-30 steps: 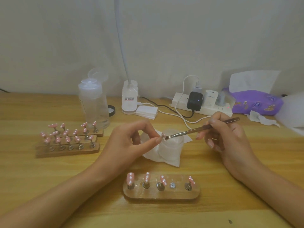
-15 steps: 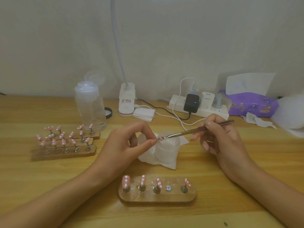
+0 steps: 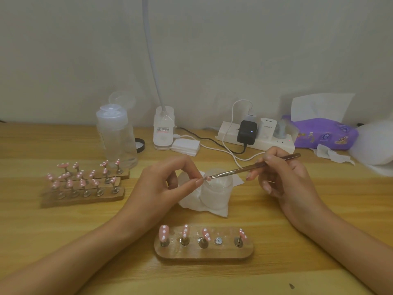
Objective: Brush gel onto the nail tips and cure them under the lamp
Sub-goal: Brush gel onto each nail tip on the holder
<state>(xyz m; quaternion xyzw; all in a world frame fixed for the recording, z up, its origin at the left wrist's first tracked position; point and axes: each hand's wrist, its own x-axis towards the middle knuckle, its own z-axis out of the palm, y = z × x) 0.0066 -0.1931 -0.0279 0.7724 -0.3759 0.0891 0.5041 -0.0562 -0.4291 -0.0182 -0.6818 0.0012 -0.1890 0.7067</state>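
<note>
My left hand [image 3: 163, 186] pinches a small pink nail tip [image 3: 205, 178] between thumb and forefinger, over a frosted gel jar [image 3: 214, 193] that stands on a white wipe. A thin metal brush [image 3: 253, 166] is held in my right hand [image 3: 280, 177], and its bristles touch the nail tip. In front of me lies a wooden holder [image 3: 204, 251] with several pink white-dotted nail tips on metal stands and one bare stand [image 3: 218, 240]. The lamp's white base [image 3: 163, 133] stands at the back, its neck rising out of view.
More wooden holders [image 3: 85, 196] with pink nail tips sit at the left. A clear pump bottle [image 3: 116, 137] stands behind them. A power strip [image 3: 257, 141] with chargers and cables, a purple tissue pack [image 3: 323, 135] and crumpled tissues line the back right.
The view has shifted slightly. The brush tip has stayed on the nail tip above the jar, with small strokes; both hands keep their hold.
</note>
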